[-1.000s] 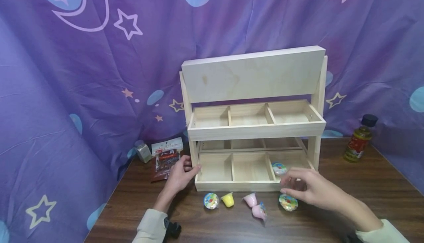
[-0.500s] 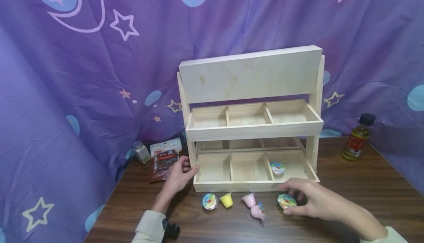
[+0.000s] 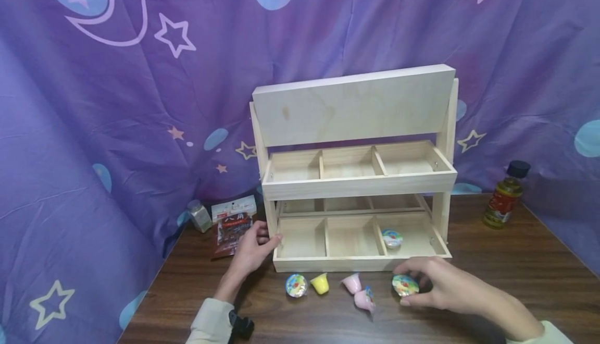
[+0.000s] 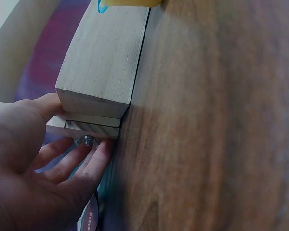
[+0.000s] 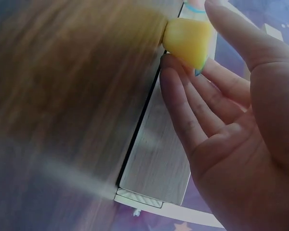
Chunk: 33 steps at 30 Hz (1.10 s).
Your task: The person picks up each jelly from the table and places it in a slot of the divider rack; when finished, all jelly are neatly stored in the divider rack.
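Right hand (image 3: 440, 284) around tapered cup (image 5: 187, 41), grained wooden rack (image 3: 353, 107)

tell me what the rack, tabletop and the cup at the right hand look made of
Rack: seemingly unvarnished pale wood, matte, grain showing. Tabletop: dark wood or wood-look laminate, streaky grain, faint sheen. Cup: probably plastic, smooth, seemingly translucent; glinting lid, perhaps film.

The cloth (image 3: 126, 94) is purple, with pale star outlines, crescents and light blue ovals. The rack (image 3: 361, 187) is of pale cream wood, with a small brown stain on its top panel (image 3: 353, 107). The table (image 3: 515, 276) is dark brown with streaked grain. The rightmost cup (image 5: 187, 42) has a yellow body, and its lid (image 3: 404, 284) is printed in green, blue and red. Two other cups (image 3: 363, 299) are pink, and the bottle (image 3: 496, 221) bears a red label (image 3: 503, 200).
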Each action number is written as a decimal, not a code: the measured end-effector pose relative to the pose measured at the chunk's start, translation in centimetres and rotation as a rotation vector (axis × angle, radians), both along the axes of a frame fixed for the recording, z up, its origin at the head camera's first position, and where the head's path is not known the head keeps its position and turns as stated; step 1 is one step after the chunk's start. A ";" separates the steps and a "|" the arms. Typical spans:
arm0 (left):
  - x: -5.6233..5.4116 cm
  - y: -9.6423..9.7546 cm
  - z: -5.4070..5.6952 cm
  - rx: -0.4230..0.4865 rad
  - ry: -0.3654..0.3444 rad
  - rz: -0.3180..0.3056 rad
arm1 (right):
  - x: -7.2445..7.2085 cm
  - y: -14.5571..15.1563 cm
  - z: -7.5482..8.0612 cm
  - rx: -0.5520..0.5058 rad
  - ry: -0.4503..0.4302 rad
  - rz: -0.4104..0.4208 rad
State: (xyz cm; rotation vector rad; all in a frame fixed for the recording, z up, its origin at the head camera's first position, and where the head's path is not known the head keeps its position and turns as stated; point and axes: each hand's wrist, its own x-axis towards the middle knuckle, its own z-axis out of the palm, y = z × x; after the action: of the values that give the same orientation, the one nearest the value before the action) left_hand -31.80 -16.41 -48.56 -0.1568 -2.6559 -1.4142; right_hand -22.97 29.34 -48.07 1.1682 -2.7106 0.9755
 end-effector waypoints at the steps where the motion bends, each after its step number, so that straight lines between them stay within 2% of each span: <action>1: 0.0 0.0 0.0 0.001 0.002 -0.001 | 0.0 0.0 0.0 0.000 0.002 0.001; 12: 0.1 0.0 0.1 0.004 0.015 -0.012 | 0.1 -0.1 0.0 0.040 0.018 -0.027; 25: 0.1 0.0 0.0 0.002 0.020 -0.016 | -0.1 -0.3 0.1 0.026 0.160 -0.014; 29: 0.0 0.0 0.0 0.003 0.012 -0.006 | -0.2 -0.3 0.4 0.015 0.143 -0.031; 33: -0.1 -0.1 -0.1 0.003 0.016 0.004 | -0.2 -0.2 0.7 0.015 0.080 -0.047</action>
State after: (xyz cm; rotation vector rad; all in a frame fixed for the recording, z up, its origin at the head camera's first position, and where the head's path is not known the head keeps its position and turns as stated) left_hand -31.87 -16.47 -48.69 -0.1610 -2.6399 -1.4094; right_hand -23.12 29.15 -47.36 1.1149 -2.6752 0.8841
